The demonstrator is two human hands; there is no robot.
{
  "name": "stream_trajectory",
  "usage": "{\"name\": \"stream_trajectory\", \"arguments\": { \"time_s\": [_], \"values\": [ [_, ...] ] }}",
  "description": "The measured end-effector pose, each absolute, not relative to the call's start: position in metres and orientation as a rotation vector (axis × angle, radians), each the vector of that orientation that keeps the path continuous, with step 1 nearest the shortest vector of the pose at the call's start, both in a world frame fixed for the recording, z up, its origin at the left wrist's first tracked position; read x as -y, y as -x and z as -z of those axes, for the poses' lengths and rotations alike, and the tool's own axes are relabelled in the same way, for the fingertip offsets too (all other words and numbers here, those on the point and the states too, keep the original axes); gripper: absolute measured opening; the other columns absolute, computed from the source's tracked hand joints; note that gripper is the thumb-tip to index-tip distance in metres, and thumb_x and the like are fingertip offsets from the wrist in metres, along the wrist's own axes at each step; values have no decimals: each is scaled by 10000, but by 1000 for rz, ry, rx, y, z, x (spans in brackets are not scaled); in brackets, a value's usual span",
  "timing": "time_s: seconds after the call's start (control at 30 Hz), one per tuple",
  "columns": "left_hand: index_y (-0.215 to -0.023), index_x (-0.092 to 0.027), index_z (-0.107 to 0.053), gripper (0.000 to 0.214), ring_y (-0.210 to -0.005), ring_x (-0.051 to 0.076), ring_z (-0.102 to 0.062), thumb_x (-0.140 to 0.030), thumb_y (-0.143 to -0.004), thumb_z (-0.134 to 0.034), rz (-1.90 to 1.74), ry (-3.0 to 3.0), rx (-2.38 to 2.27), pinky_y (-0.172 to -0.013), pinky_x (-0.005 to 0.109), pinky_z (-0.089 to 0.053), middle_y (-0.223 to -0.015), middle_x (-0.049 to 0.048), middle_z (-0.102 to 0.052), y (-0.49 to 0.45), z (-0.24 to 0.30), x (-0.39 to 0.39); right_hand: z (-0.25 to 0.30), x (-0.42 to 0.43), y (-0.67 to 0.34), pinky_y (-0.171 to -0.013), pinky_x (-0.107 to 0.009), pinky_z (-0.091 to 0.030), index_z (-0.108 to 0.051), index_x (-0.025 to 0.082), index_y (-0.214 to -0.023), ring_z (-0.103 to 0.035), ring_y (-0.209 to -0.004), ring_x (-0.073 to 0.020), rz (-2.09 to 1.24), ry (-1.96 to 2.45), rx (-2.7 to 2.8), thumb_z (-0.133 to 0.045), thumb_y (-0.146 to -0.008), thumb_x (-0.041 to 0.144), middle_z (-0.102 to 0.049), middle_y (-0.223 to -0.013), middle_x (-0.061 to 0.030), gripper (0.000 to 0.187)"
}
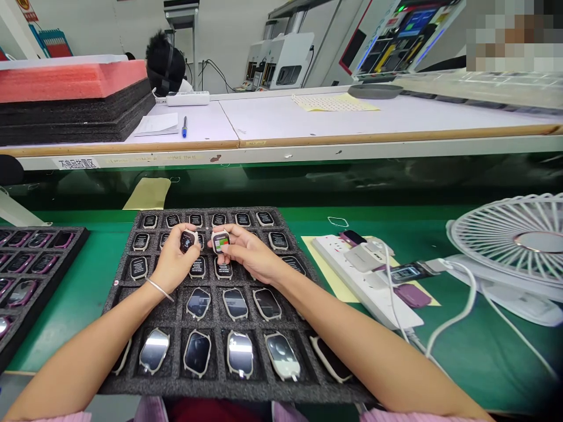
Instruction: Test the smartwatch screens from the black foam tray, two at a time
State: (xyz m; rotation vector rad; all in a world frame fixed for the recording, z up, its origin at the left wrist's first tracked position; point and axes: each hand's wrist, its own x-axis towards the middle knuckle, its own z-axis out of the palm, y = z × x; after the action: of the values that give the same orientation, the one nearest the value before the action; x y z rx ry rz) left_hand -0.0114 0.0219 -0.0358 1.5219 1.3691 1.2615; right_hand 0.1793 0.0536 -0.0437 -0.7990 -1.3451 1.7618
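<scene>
A black foam tray (127,275) lies on the green mat in front of me, its pockets filled with several smartwatch bodies. Back rows lie face down, front rows show dark glass. My left hand (173,264) is closed around one watch body (187,241) with a dark screen, held above the tray's middle rows. My right hand (246,252) pinches another watch body (220,242) whose screen is lit green and red. Both hands sit close together, nearly touching. A thin bracelet circles my left wrist.
A second foam tray (30,264) with purple-edged watches sits at the left. To the right lie a white power strip (369,281) with chargers and cables, and a white desk fan (514,246). A raised shelf (281,146) crosses behind; a person's head (165,64) shows beyond it.
</scene>
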Motion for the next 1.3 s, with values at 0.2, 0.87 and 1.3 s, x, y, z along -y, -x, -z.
{"name": "stream_trajectory", "arguments": {
  "time_s": [0.2,0.87,1.3],
  "values": [
    [-1075,-208,-537,316,-918,175,-559,-201,-766,-600,-1256,-1532,-1370,-853,300,-426,-942,10,-587,11,35,-22,44,-53,-180,-600,-271,-464,-580,219,-1131,-646,-641,-117,-1760,772,1355,-662,-782,149,-721,-1006,-40,365],
    [-1070,-206,-535,315,-919,179,-550,-217,-758,-584,-1256,-1539,-1371,-857,308,-430,-953,18,-586,10,34,-22,43,-53,-179,-589,-261,-465,-589,220,-1114,-650,-632,-115,-1771,773,1348,-674,-767,137,-722,-981,-35,367],
    [-1072,-211,-545,311,-947,180,-572,-197,-766,-595,-1260,-1556,-1357,-859,299,-444,-976,19,-601,12,36,-23,44,-53,-180,-590,-261,-457,-589,220,-1114,-650,-630,-118,-1766,778,1360,-678,-771,143,-719,-981,-35,363]
  ]
}}
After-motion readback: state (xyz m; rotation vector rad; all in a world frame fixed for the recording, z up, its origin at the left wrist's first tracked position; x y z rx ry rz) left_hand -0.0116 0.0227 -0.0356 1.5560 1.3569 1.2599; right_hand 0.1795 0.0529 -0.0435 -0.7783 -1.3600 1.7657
